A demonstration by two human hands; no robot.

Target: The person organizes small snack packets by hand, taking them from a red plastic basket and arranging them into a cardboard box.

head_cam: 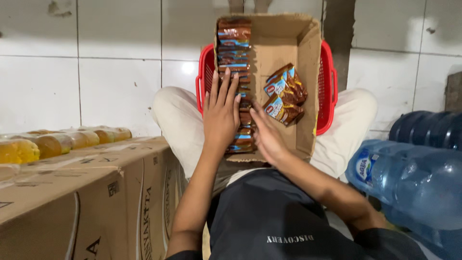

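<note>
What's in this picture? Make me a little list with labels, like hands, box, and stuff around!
left hand: flat on the row of packets, fingers spread
right hand: edge-on against the row's right side
row of packets: brown and blue snack packets, stacked along the box's left wall
loose packets: a small pile at the box's right side
cardboard box: open, sitting in the basket on the person's lap
red basket: plastic, under the box
water jugs: blue, at the right
closed cartons: at the left, yellow bottles on top

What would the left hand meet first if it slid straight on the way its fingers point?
The left hand lies flat on the row of brown sachets and points along it, so it would likely cross more sachets, then meet the cardboard box end wall.
</note>
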